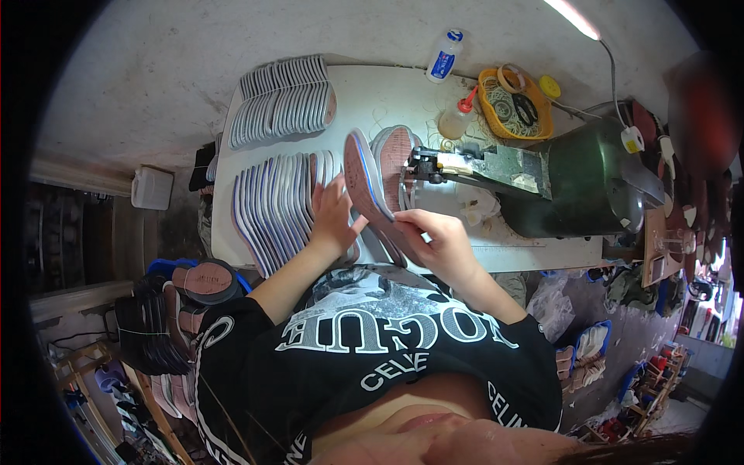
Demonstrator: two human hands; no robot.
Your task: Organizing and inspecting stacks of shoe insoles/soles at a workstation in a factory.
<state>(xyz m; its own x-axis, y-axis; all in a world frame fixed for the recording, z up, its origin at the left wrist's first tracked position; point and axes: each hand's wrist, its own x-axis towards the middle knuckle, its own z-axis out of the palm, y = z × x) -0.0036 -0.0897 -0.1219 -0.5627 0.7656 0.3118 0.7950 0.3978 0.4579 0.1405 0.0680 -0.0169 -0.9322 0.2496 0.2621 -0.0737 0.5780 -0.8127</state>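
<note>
Near the front edge of the table [353, 81], the right hand [435, 236] pinches the near end of one insole [361, 177] between thumb and fingers, likely leaving its face unobstructed. The left hand [335, 215], fingers slightly spread, touches the right end of a front row of insoles [271, 205], perhaps steadying it; these stand on edge, probably for easy separation. Another row [283, 108] occupies the back-left corner. A green machine [519, 172] reaching in from the right edge limits room that way; a yellow basket [521, 135] and squeeze bottle [456, 122] sit toward the back edge.
</note>
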